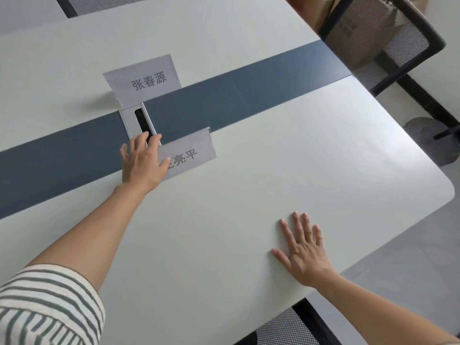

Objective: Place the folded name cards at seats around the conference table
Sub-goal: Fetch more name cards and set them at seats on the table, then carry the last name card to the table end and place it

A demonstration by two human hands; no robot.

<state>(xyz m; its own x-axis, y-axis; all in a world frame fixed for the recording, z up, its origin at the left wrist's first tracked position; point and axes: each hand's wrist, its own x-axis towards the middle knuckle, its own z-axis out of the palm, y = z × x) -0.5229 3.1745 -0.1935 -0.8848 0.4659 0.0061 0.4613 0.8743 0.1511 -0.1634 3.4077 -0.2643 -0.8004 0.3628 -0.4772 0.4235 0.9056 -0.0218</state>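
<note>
Set into the dark blue strip (236, 100) that runs across the white desk (273, 183) is a metal cable box (138, 120); its lid has a dark slot, and what lies inside cannot be made out. A cardboard box (311, 13) stands on the floor beyond the desk's far corner, behind a mesh chair (408, 43), its contents hidden. The near name card (191, 155) stands folded on the desk's near half, right at the edge of the strip and just beside the cable box. The left hand (142, 163) grasps its left end, thumb on the printed face and fingers over the top. The far name card (146, 79) stands across the strip, untouched. The right hand (302, 252) lies released, flat on the desk near its edge, fingers spread and holding nothing.
</note>
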